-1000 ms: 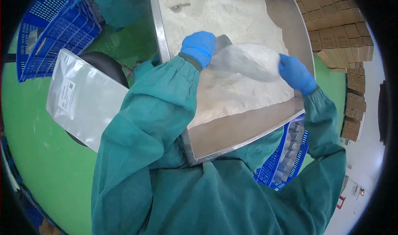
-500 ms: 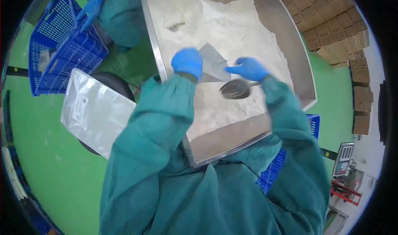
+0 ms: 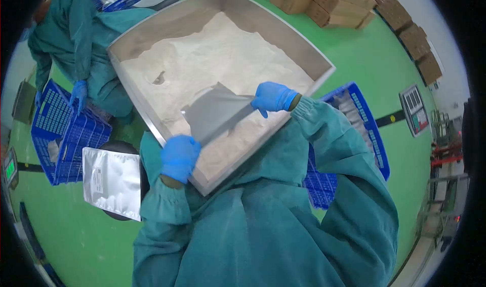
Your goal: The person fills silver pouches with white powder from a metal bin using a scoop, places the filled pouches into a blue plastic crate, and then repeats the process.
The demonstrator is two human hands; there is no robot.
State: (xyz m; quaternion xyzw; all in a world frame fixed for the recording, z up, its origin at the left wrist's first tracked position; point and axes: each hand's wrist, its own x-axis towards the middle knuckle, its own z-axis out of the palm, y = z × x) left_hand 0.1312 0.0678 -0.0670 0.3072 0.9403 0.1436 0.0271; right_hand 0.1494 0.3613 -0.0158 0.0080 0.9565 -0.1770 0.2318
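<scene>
My left hand [image 3: 180, 158], in a blue glove, is closed on the lower left end of a silvery pouch [image 3: 215, 112]. The pouch hangs tilted over pale powder [image 3: 177, 59] in a large metal bin [image 3: 276, 21]. At the pouch's upper right corner, my right hand [image 3: 274, 98], also gloved in blue, is closed on its edge. The scoop is not visible; the pouch may cover it. A small grey object [image 3: 160, 78] lies in the powder near the bin's left side.
A labelled silver pouch [image 3: 112, 181] rests on a dark round stool [image 3: 120, 146] at left. A co-worker [image 3: 86, 44] leans over a blue basket [image 3: 71, 130]. Another blue basket [image 3: 372, 130] holds pouches at right. Cartons [image 3: 339, 3] and a scale [image 3: 414, 110] stand beyond.
The view has turned. My hands have moved apart, with the pouch now stretched between them. The scoop near my right hand has gone out of sight.
</scene>
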